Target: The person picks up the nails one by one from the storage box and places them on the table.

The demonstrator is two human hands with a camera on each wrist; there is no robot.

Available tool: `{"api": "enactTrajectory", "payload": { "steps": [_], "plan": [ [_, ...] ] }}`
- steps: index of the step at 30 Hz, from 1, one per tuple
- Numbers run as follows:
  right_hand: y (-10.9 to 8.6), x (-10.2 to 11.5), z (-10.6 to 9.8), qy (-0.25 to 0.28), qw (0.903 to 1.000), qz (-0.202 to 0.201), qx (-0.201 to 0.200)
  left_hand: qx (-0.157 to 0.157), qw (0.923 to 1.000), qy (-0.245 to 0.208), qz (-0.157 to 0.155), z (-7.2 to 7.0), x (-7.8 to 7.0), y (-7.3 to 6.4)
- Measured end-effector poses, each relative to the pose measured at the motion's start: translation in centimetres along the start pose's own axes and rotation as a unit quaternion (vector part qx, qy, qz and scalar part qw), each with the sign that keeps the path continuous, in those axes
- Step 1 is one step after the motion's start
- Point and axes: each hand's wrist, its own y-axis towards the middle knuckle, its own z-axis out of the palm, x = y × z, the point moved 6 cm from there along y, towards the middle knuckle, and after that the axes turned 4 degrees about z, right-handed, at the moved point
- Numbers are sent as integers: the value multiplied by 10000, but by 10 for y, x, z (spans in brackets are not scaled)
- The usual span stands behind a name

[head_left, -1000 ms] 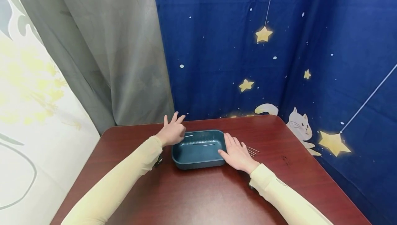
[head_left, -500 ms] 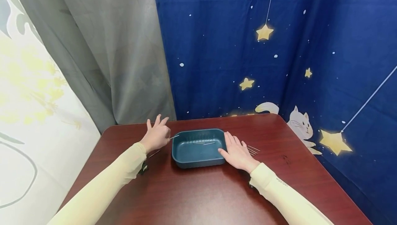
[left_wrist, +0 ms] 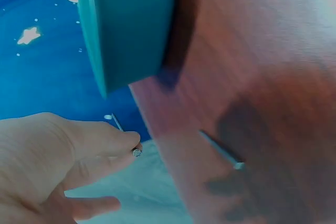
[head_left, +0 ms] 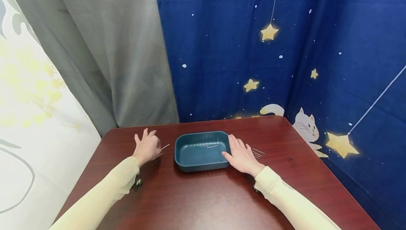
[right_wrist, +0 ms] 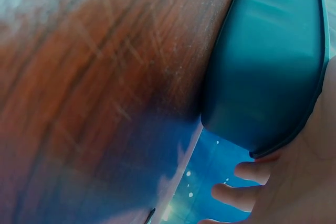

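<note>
My left hand (head_left: 148, 148) is over the table left of the blue-green plastic tray (head_left: 203, 168). Thumb and forefinger pinch a thin metal nail (left_wrist: 137, 152); its patterned head shows at the fingertips in the left wrist view, and its shaft points away behind them. Below, a second nail (left_wrist: 221, 149) lies on the tabletop, by the shadow of the hand. My right hand (head_left: 242, 157) rests with straight fingers along the tray's right rim, thumb over the inner edge. Inside the tray lie a couple of thin nails (head_left: 213, 147).
Several more thin nails (head_left: 258, 153) lie on the table just right of my right hand, partly hidden by it. The reddish-brown tabletop (head_left: 203, 201) ends at a rounded far edge, with a grey curtain (head_left: 142, 64) and a blue starry curtain (head_left: 222, 47) behind.
My left hand has moved left and down, from over the tray's left end to the table beside it, carrying the nail away. The right hand stays on the rim.
</note>
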Motion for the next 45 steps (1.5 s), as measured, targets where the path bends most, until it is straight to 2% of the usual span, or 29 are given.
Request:
{"api": "enactTrajectory", "payload": {
  "steps": [7,14,27,36,40,45],
  "plan": [
    [2,3,0,-12,10000,-14,-1,161,9995,-89,-252,20,13,-15],
    [3,4,-2,-75,10000,-3,36,372,9982,-37,-465,34,20,-23],
    [0,4,-2,-9,10000,-40,19,318,9979,52,-562,41,25,-25],
    [-1,2,-1,1,10000,12,-25,210,9985,167,-472,37,23,-22],
    [-2,1,0,5,10000,29,-12,104,9989,169,-424,28,21,-16],
    [-2,1,-1,-46,10000,-20,-43,-7,9993,-1,-373,10,12,-1]
  ]
}}
